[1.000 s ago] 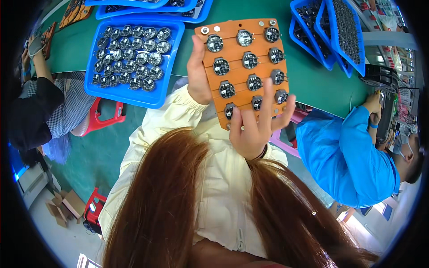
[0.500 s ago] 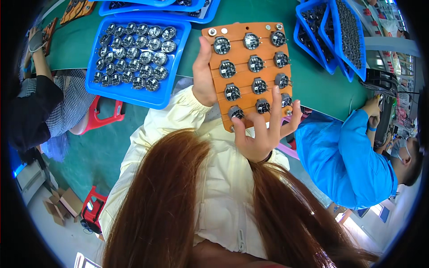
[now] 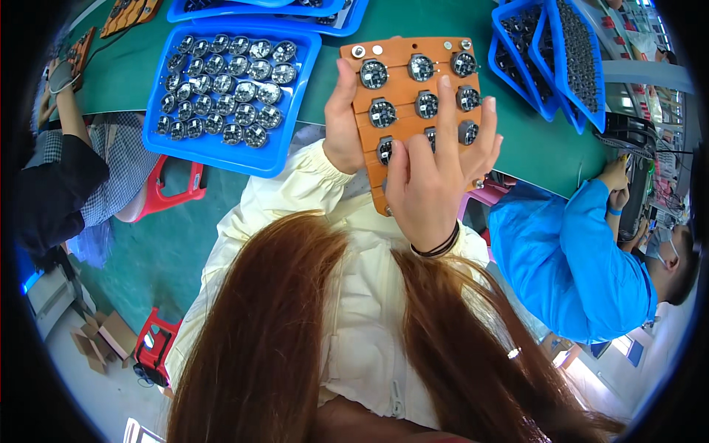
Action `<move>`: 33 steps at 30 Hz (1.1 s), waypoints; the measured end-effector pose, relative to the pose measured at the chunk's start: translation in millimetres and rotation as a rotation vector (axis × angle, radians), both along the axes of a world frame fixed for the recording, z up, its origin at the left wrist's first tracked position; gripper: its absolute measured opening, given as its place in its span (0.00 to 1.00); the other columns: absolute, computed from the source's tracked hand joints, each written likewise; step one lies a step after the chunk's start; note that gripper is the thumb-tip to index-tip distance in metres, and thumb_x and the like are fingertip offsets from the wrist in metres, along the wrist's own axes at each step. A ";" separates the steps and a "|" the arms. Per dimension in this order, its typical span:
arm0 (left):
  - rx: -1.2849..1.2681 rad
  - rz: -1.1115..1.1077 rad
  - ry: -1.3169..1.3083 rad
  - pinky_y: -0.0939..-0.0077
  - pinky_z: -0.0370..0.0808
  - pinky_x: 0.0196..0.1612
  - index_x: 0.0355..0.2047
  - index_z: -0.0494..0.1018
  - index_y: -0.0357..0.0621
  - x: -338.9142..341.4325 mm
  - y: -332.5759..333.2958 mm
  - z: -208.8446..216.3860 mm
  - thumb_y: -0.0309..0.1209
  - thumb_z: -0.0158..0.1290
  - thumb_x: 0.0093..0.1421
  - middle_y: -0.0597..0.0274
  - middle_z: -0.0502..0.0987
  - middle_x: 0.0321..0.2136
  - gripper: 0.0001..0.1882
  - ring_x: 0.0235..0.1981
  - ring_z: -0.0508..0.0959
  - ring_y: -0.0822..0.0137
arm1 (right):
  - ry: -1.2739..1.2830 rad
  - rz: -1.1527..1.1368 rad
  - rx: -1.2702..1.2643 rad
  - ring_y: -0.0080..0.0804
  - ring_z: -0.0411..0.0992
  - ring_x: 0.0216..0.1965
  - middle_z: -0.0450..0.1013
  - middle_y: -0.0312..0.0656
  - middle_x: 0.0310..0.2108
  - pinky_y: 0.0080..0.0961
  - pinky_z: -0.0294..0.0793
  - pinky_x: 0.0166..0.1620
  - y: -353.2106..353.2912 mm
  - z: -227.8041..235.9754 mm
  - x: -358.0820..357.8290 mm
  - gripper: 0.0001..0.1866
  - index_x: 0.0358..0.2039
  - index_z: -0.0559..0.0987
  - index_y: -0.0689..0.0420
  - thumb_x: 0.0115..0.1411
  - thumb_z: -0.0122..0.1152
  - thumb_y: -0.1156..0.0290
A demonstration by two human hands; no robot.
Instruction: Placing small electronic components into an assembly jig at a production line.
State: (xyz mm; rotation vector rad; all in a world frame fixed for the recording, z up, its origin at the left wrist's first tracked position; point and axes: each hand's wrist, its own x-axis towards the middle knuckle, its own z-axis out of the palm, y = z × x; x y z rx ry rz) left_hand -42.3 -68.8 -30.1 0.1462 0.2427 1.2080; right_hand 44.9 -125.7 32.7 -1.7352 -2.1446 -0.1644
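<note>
My left hand [image 3: 344, 125] grips an orange fixture board [image 3: 401, 88] by its left edge, thumb on the front and the other fingers behind it. Rows of small round electronic modules [image 3: 427, 104], black-rimmed with shiny faces and thin pins, sit on the board. Over its lower part lies my right hand [image 3: 434, 181], palm toward the board, fingers spread and pointing up. Its fingertips are at the middle rows of modules, seemingly touching them. The lowest row is hidden behind this hand.
Left of the board, a blue tray [image 3: 277, 159] holds several rows of similar modules on the green table [image 3: 517, 140]. More blue trays [image 3: 347, 28] stand behind it, and stacked trays [image 3: 591, 118] at right. Co-workers sit at left [image 3: 52, 192] and right [image 3: 583, 258]. A red stool [image 3: 173, 193] stands lower left.
My right hand has moved up the board, now covering the lowest modules and reaching the middle rows. The board has shifted very slightly right in the picture, still in my left hand.
</note>
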 end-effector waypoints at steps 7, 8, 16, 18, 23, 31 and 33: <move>0.033 -0.029 -0.039 0.55 0.68 0.53 0.58 0.54 0.43 -5.5 4.2 -3.3 0.64 0.29 0.58 0.50 0.62 0.55 0.41 0.53 0.67 0.53 | 0.107 -0.045 0.222 0.58 0.47 0.61 0.66 0.45 0.54 0.49 0.44 0.57 -0.4 -12.4 -3.8 0.08 0.17 0.72 0.56 0.45 0.63 0.70; 0.054 -0.022 -0.041 0.56 0.68 0.54 0.59 0.53 0.44 -7.3 4.1 -4.9 0.63 0.29 0.59 0.50 0.61 0.55 0.39 0.54 0.66 0.54 | 0.134 -0.051 0.192 0.58 0.47 0.61 0.66 0.45 0.54 0.48 0.44 0.57 -0.2 -14.4 -4.3 0.09 0.16 0.72 0.55 0.44 0.64 0.69; 0.069 -0.021 -0.058 0.57 0.66 0.55 0.59 0.53 0.46 -4.5 9.1 -12.6 0.61 0.31 0.60 0.53 0.61 0.55 0.37 0.55 0.65 0.55 | 0.149 -0.115 0.215 0.58 0.47 0.61 0.67 0.46 0.53 0.45 0.44 0.59 -1.3 -9.3 21.4 0.08 0.18 0.75 0.55 0.44 0.66 0.69; 0.073 -0.004 -0.047 0.57 0.65 0.55 0.59 0.53 0.46 -7.0 6.6 -14.0 0.61 0.31 0.60 0.54 0.61 0.56 0.37 0.55 0.65 0.55 | 0.160 -0.127 0.259 0.58 0.46 0.61 0.67 0.48 0.53 0.45 0.43 0.60 3.2 -10.8 34.8 0.06 0.19 0.76 0.55 0.45 0.65 0.71; 0.073 0.003 -0.034 0.56 0.65 0.55 0.59 0.53 0.46 -2.1 8.5 -12.4 0.60 0.31 0.60 0.54 0.61 0.56 0.37 0.55 0.65 0.55 | 0.106 -0.121 0.107 0.61 0.44 0.62 0.63 0.48 0.56 0.51 0.39 0.59 15.3 -15.1 37.7 0.08 0.18 0.72 0.56 0.46 0.63 0.69; 0.085 -0.002 -0.071 0.56 0.67 0.54 0.59 0.53 0.45 0.3 9.4 -10.2 0.60 0.31 0.60 0.52 0.62 0.55 0.37 0.54 0.66 0.54 | 0.151 -0.119 0.256 0.56 0.47 0.62 0.66 0.44 0.55 0.50 0.37 0.59 18.6 -21.5 41.7 0.11 0.15 0.69 0.54 0.47 0.61 0.70; 0.081 0.026 -0.032 0.57 0.67 0.54 0.58 0.53 0.44 2.3 10.6 -8.2 0.60 0.30 0.60 0.52 0.62 0.55 0.37 0.54 0.66 0.55 | 0.115 -0.154 0.247 0.55 0.50 0.61 0.68 0.44 0.53 0.48 0.36 0.59 16.5 -23.1 44.0 0.12 0.14 0.68 0.53 0.47 0.62 0.69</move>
